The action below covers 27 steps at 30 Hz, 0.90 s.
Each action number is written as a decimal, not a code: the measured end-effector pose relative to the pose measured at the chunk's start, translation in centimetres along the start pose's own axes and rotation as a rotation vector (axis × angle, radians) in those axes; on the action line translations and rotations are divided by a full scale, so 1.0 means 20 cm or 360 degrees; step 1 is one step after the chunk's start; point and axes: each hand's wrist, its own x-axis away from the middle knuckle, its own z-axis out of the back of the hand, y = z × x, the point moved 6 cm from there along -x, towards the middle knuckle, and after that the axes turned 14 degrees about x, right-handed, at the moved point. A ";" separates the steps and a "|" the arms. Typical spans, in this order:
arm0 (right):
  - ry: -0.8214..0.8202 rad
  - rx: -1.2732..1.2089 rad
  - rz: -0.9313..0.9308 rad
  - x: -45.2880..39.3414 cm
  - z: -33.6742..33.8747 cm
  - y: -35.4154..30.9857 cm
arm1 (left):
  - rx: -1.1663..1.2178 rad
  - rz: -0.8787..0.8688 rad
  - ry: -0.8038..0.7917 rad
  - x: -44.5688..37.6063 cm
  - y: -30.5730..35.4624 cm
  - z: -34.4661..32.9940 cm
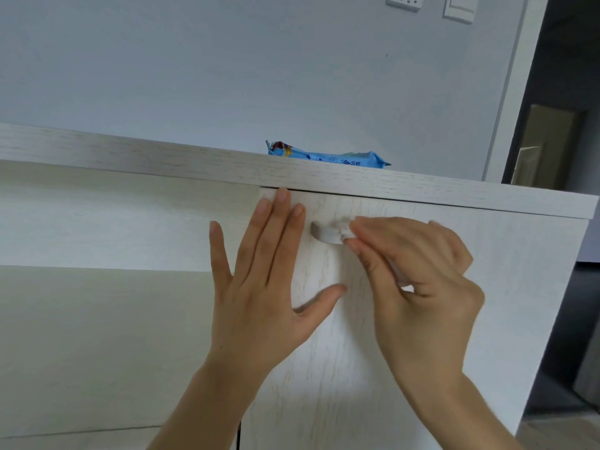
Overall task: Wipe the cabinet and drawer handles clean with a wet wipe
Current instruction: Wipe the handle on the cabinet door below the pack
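A pale wooden cabinet door [406, 352] carries a grey curved handle [326, 234] near its top. My right hand [418, 287] pinches a white wet wipe [344, 231] between thumb and fingers, and the wipe wraps the handle's right end. My left hand [263, 287] lies flat against the door's upper left corner with its fingers straight and spread. Most of the wipe is hidden inside my right hand.
A blue pack of wet wipes [328, 155] lies on the cabinet top [130, 154] by the wall. An open recess [97, 238] lies left of the door. At the right a dark doorway [558, 125] opens, with a socket [405, 1] and switch [459, 6] on the wall above.
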 end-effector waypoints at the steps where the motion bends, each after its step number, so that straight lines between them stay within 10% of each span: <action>1: -0.0021 -0.0004 -0.0040 0.00 0.00 0.02 | 0.0000 0.0002 -0.0005 0.00 0.00 0.00; 4: 0.0060 -0.0131 -0.0390 0.01 0.04 0.11 | 0.0011 0.0031 -0.0012 0.00 0.00 0.00; 27: 0.0008 -0.0056 -0.0180 -0.01 -0.05 -0.04 | 0.0105 0.0045 0.0004 0.01 -0.01 -0.01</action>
